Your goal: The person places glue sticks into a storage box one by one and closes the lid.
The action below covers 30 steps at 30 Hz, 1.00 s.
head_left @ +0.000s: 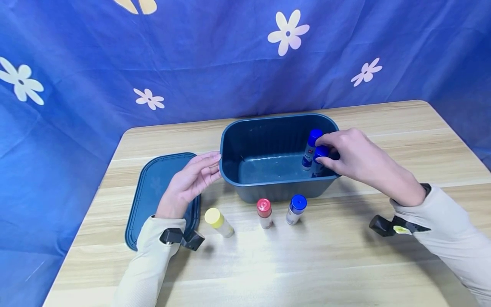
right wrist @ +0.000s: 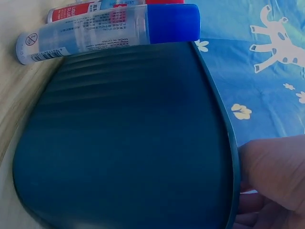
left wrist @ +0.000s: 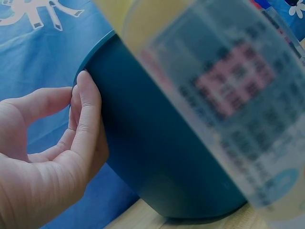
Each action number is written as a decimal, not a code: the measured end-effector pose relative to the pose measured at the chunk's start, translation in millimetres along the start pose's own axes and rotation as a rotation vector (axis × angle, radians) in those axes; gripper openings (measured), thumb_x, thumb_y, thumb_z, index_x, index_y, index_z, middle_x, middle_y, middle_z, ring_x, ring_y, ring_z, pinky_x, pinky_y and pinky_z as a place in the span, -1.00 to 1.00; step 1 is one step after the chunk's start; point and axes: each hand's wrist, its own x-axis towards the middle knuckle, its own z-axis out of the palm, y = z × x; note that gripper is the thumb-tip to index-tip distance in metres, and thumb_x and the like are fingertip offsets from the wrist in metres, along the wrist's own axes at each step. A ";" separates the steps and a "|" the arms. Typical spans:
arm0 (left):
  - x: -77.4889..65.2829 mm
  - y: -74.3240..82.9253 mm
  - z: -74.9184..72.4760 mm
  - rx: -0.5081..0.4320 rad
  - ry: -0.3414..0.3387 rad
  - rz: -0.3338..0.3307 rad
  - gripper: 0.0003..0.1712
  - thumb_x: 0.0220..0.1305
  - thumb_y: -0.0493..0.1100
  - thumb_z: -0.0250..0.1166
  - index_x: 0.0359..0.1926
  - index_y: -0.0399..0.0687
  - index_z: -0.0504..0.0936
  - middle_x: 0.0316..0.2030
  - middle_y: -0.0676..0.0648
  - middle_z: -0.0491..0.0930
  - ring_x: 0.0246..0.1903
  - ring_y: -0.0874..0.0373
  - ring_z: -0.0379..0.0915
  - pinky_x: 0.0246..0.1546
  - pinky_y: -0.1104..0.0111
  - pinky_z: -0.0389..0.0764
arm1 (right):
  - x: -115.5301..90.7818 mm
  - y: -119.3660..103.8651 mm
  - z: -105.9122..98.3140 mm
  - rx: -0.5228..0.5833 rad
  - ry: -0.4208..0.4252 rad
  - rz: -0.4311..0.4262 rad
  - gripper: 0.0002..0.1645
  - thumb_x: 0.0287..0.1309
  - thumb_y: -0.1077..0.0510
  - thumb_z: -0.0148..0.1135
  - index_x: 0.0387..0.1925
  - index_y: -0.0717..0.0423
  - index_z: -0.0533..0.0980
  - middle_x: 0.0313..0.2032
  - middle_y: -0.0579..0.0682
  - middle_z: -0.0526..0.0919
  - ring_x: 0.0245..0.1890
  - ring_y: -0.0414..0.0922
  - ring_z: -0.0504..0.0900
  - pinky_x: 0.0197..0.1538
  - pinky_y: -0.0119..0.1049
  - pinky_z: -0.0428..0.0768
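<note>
A dark teal plastic bin (head_left: 281,194) stands at the middle of the table. My left hand (head_left: 193,177) pinches its rim at the left end, thumb and fingertips meeting at the edge in the left wrist view. Inside the bin's right end, my right hand (head_left: 356,155) holds a blue-capped glue bottle (head_left: 318,167) by its cap, between thumb and fingers. Another blue-capped glue bottle (head_left: 308,153) stands right beside it in the bin. In the right wrist view the bin's wall (right wrist: 128,129) hides the held bottle and the fingertips.
In front of the bin stand a yellow-capped glue bottle (head_left: 224,227), a red-capped one (head_left: 265,216) and another blue-capped one (head_left: 294,214). The teal lid (head_left: 155,183) lies on the table at the left, partly under my left forearm. A blue flowered cloth (head_left: 215,64) hangs behind the table.
</note>
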 end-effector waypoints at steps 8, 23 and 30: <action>1.0 0.2 -0.6 0.011 -0.018 0.007 -0.72 0.43 -0.43 0.01 -0.16 -0.30 0.68 -0.20 -0.18 0.69 -0.17 0.07 0.65 -0.05 0.29 0.63 | -2.7 -2.6 -6.0 0.036 0.025 0.049 -0.61 -0.07 0.29 0.50 -0.15 0.32 0.61 -0.29 0.18 0.72 -0.37 0.02 0.71 -0.27 -0.06 0.68; 0.4 1.3 -2.6 0.005 -0.014 0.007 -0.75 0.41 -0.44 0.04 -0.15 -0.31 0.67 -0.19 -0.20 0.69 -0.15 0.06 0.64 -0.05 0.29 0.63 | -17.6 -4.4 -21.0 0.088 0.269 0.117 -0.73 -0.12 0.31 0.53 -0.28 0.19 0.68 -0.38 -0.01 0.74 -0.40 -0.22 0.70 -0.24 -0.52 0.62; 2.5 3.2 0.4 0.017 -0.020 0.000 -0.74 0.41 -0.43 0.04 -0.15 -0.29 0.68 -0.20 -0.18 0.69 -0.17 0.08 0.65 -0.06 0.30 0.64 | -37.1 -8.1 -21.7 0.263 0.382 0.195 -0.72 -0.14 0.35 0.53 -0.31 0.08 0.71 -0.39 -0.12 0.74 -0.41 -0.47 0.64 -0.30 -0.66 0.55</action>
